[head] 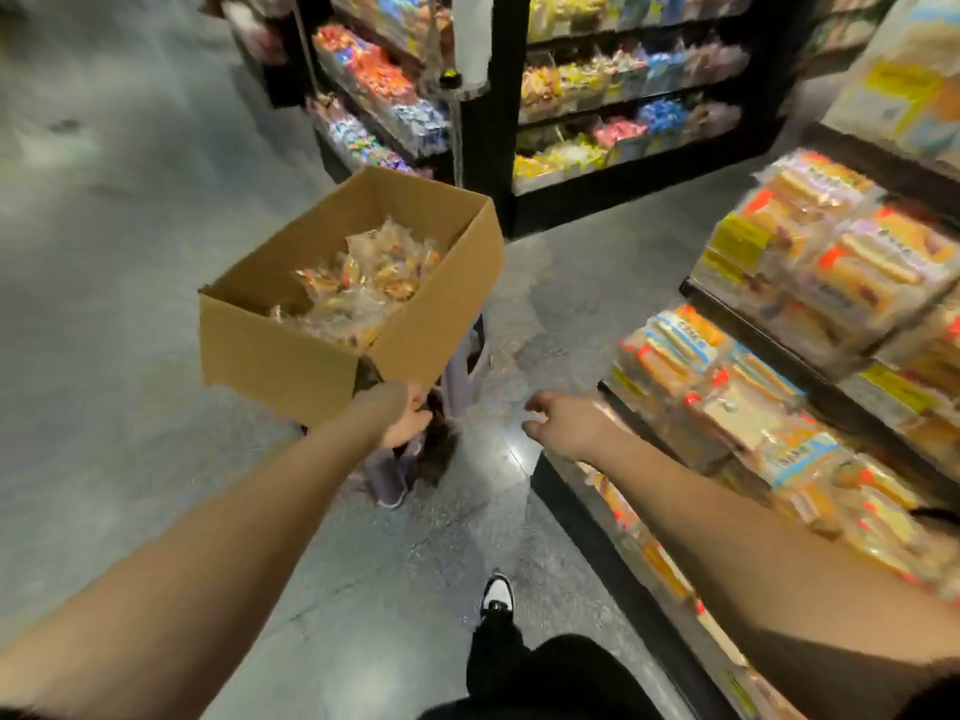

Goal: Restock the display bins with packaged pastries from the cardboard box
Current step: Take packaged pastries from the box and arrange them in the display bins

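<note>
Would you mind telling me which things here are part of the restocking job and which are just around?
Job: cardboard box, packaged pastries inside it, display bins on the right, left hand at the box's lower corner, right hand holding nothing.

Just around: candy shelves, purple stool under the box.

Matt cardboard box [291,350] holds glossy plastic-wrapped pastries [363,283]; floor [130,252] polished.
</note>
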Motion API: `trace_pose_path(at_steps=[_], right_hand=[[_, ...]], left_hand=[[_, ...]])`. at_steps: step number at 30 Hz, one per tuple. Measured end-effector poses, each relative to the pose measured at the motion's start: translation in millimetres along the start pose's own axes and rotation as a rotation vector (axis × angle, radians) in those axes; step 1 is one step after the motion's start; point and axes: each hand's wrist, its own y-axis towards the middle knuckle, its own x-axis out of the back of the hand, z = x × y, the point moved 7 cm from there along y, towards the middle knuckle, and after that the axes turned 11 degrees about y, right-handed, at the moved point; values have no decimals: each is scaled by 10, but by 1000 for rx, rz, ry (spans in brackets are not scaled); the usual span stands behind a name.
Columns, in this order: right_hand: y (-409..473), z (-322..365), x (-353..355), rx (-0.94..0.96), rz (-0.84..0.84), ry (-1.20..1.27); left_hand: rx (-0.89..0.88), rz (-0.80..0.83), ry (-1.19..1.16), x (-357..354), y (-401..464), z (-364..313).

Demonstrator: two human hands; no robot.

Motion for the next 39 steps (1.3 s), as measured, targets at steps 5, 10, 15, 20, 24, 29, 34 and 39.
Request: trace_pose_path(at_steps=[5, 10, 15, 20, 24, 29, 34, 39], right_hand=[[784, 613, -420, 80, 147, -13], [1665, 1188, -454, 144, 154, -24], [2469, 1621, -379, 163, 193, -40], [3159, 1897, -233, 181, 146, -13], [3635, 2000, -184, 149, 141, -18], [4214, 2023, -170, 27, 130, -48], [4763, 2041, -132, -30, 94, -121], [5320, 2127, -72, -129, 83, -222]], left_hand=[[103, 16, -13, 136, 63, 715], [166, -57, -12, 467, 530, 1375], [210, -91, -17, 925, 1102, 1909], [273, -110, -44, 1210, 1615, 2493], [313, -83, -64, 1274, 1995, 2820], [302, -55, -61, 1323, 2580, 3099], [246, -6, -27, 1306, 3256, 3315], [150, 45, 118, 1171, 4014, 3500]])
